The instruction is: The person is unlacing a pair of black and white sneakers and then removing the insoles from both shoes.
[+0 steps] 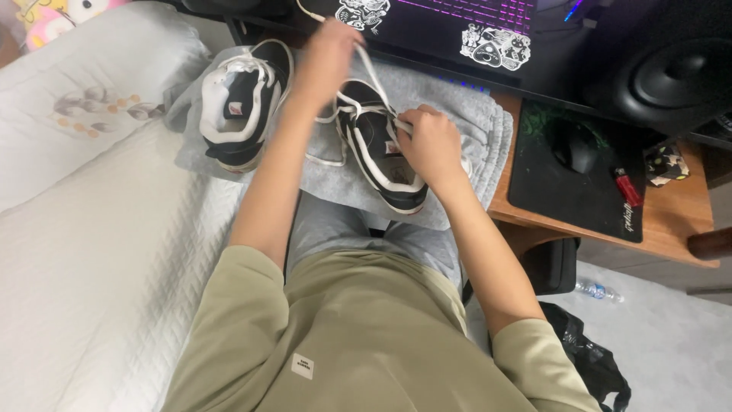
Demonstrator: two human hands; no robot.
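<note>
Lacing is what my hands are at here: my left hand is raised toward twelve o'clock, fingers pinched shut on the white lace, which runs taut from that grip down to the eyelets of the black-and-white sneaker in front of me. My right hand rests on that shoe's upper at about three o'clock of it, curled closed over the tongue and the lace crossings; I think its fingertips nip a strand there, though my knuckles hide the exact hold. A loose loop of the same lace trails off the shoe toward nine o'clock onto the grey cloth that lies under both shoes. The second sneaker, matching in colour, sits at ten o'clock from the first, near it but not touching, its opening turned up. At three o'clock the cloth meets a wooden desk carrying a black mouse pad with a mouse and a small red lighter. A laptop with purple-lit keys stands at twelve o'clock, a dark speaker at two, and a white quilted bed fills nine o'clock.
</note>
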